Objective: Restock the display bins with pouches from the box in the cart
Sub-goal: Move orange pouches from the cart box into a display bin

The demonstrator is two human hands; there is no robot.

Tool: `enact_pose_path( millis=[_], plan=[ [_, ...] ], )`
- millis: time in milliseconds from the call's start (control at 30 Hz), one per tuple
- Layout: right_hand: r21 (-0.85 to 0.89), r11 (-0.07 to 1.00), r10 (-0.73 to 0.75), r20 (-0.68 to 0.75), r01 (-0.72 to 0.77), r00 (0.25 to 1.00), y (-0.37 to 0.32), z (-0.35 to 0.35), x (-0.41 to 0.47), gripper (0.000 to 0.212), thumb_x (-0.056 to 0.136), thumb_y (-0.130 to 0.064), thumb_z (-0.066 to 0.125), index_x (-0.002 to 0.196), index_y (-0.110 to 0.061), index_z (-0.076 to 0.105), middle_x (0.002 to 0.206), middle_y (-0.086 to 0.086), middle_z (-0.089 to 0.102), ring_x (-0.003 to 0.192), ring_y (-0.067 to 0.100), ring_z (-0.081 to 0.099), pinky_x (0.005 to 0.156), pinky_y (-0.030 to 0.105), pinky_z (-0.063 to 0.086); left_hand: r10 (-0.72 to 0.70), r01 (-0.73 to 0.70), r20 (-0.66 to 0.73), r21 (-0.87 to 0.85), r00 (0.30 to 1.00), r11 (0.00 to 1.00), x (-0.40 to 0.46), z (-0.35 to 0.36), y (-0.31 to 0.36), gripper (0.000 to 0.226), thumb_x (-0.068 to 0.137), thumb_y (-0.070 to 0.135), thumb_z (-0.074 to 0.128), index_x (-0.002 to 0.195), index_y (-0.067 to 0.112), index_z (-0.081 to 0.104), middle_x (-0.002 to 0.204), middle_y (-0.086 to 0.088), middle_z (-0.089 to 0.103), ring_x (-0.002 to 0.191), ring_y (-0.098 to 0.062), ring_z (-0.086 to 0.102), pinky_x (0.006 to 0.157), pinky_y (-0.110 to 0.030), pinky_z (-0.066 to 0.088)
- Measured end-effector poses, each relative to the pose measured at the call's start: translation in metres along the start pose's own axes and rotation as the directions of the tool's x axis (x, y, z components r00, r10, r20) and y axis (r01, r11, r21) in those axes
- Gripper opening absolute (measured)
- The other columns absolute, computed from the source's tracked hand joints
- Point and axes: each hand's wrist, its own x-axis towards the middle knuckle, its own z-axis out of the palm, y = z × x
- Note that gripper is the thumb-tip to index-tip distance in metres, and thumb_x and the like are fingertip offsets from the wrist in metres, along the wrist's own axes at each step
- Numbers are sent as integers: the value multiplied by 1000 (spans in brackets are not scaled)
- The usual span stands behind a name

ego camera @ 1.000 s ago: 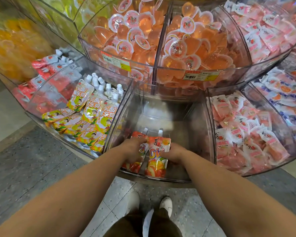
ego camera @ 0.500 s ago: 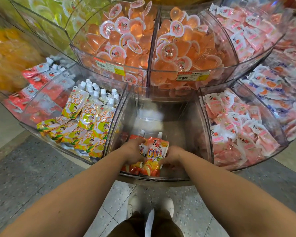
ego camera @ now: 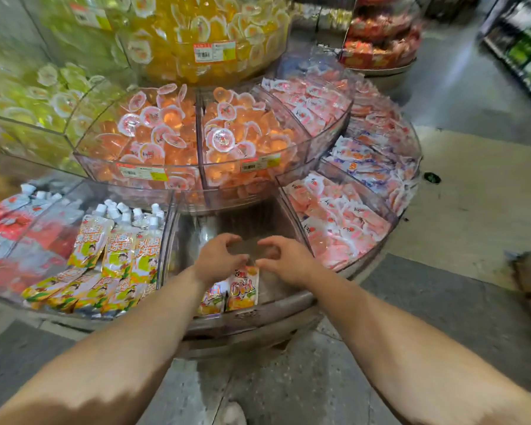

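- The landmark is the nearly bare clear bin (ego camera: 255, 216) at the front of the bottom tier of a round display; every place below is given from it.
- 2 orange pouches (ego camera: 242, 289) stand side by side against this bin's front wall. That looks like the start of a front row, faces outward, so shoppers can read them.
- The left hand (ego camera: 218, 259) hovers just above the pouches at the bin's front left. Its fingers are loosely curled with nothing between them; the thumb is near a pouch top, but I cannot tell if it touches.
- The right hand (ego camera: 284, 259) mirrors it at the bin's front right, fingers curved, holding nothing, its thumb just beside the taller pouch.
- The 2 hands are apart, with a gap over the bin's middle. My judgement is that the pouches are set and standing unsupported.
- Left of the bin, a full compartment of yellow spouted pouches (ego camera: 120, 250) stands upright with caps up, probably the pattern to copy.
- Right of the bin lie pink sachets (ego camera: 334, 222); above and behind it sit orange jelly cups (ego camera: 196, 133).
- Most of the bin is unfilled, so restocking seems barely begun. The cart cannot be made out; a blurred brown shape at the far right edge could be the box, but I cannot tell.
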Motion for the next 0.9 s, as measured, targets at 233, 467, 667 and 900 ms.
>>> enact_pose_path(
  millis=[233,467,667,900],
  plan=[
    [144,989,4,-284,39,959,44,-69,-108,38,85,-29,71,122,-23,63,96,-4,64,86,9,60,81,25,51,217,-216,7,-54,976,975,-55,61,106,38,84,27,73,119,17,63,116,5,63,104,-12,55,91,-26,43],
    [211,963,260,-540,-170,801,184,-149,-316,48,87,-29,70,132,-16,58,109,-1,58,96,6,51,75,10,37,478,-536,272,209,835,818,-164,253,217,53,78,52,68,122,22,65,124,-11,64,119,-28,58,102,-37,44],
    [227,891,426,-714,-392,555,290,-196,-485,53,87,-42,66,134,-19,56,130,4,61,118,19,57,95,26,42,610,-797,522,290,596,530,-267,413,317,54,92,51,54,139,28,47,143,-4,49,136,-26,37,114,-37,25],
    [506,719,663,-705,-476,253,392,-215,-636,54,89,-46,61,139,-27,51,136,-4,56,119,16,55,89,25,44,614,-940,727,129,306,315,-364,576,392,59,86,60,53,137,30,49,142,-2,48,133,-27,40,110,-40,33]
  ],
)
